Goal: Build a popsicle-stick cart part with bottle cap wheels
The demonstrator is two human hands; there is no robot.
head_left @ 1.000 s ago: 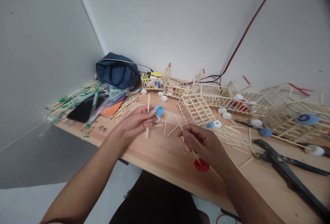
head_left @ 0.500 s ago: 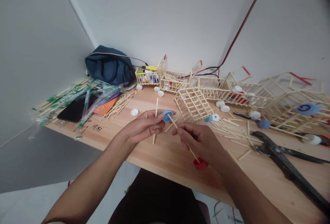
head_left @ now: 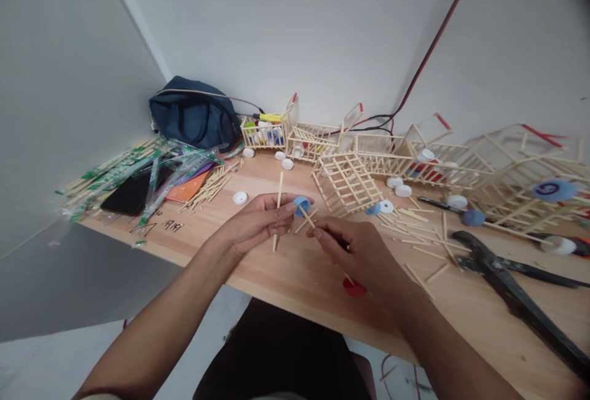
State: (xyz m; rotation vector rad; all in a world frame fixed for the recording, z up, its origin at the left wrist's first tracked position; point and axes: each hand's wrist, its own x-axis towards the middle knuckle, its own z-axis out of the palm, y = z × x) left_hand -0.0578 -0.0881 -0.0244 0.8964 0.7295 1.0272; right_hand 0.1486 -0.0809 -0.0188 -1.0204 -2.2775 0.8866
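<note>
My left hand [head_left: 258,223] is closed around a blue bottle cap [head_left: 302,204] at its fingertips and an upright wooden stick [head_left: 278,209] between its fingers. My right hand [head_left: 359,251] pinches a second thin stick [head_left: 308,218], whose tip touches the blue cap. The other end of that stick pokes out under my right palm beside a red cap [head_left: 354,288] lying on the wooden table [head_left: 295,271]. Both hands hover just above the table near its front edge.
Several stick-built crates [head_left: 345,182] stand along the wall, with white caps [head_left: 240,198] and loose sticks [head_left: 415,234] scattered around. Black shears [head_left: 511,292] lie at the right. A blue bag [head_left: 196,117], wrapped chopsticks [head_left: 133,169] and a phone [head_left: 126,194] sit at the left.
My hands have come together: the left one brought the blue cap and its stick rightward, and the right hand's stick tip now meets the cap. The view shifted slightly.
</note>
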